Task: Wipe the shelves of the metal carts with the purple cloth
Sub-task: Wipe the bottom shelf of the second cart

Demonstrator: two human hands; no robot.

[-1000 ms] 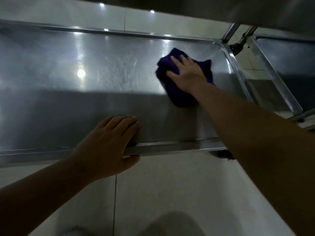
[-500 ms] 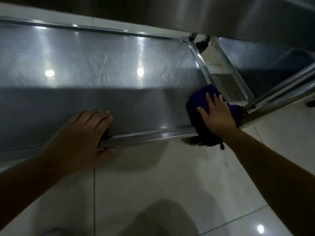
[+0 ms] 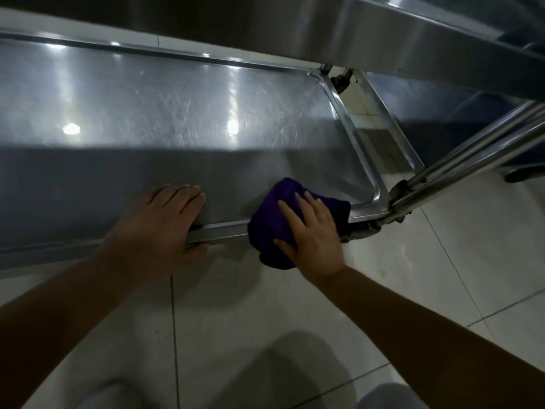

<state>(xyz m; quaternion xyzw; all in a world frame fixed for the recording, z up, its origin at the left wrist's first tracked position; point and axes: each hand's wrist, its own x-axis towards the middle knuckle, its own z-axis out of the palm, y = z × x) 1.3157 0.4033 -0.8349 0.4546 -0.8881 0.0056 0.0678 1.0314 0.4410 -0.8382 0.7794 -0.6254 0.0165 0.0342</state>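
From the head camera, looking down, the bottom shelf [image 3: 177, 119] of a metal cart fills most of the frame, a shallow steel tray just above the tiled floor [image 3: 295, 320]. The purple cloth [image 3: 271, 219] lies bunched over the shelf's near rim, close to the near right corner, part of it on the shelf surface and part hanging over the front edge toward the floor. The right hand [image 3: 312, 234] lies flat on top of it, fingers straight and spread, pressing it down rather than clutching it; this grip is open. The left hand [image 3: 160, 227] is just beside it on the same rim, fingers lying over onto the shelf and the thumb tucked beneath the edge, so its grip is closed around the rim, apparently to steady the cart. A second cart's low shelf [image 3: 442, 125] shows to the right, past the upright posts [image 3: 472, 160], and another steel shelf [image 3: 413, 33] runs overhead. As for progress, the wipe seems to be at the front edge of this shelf; whether the rest of its surface is done cannot be told from the sheen alone, and the neighbouring cart and the upper shelf probably still need wiping.
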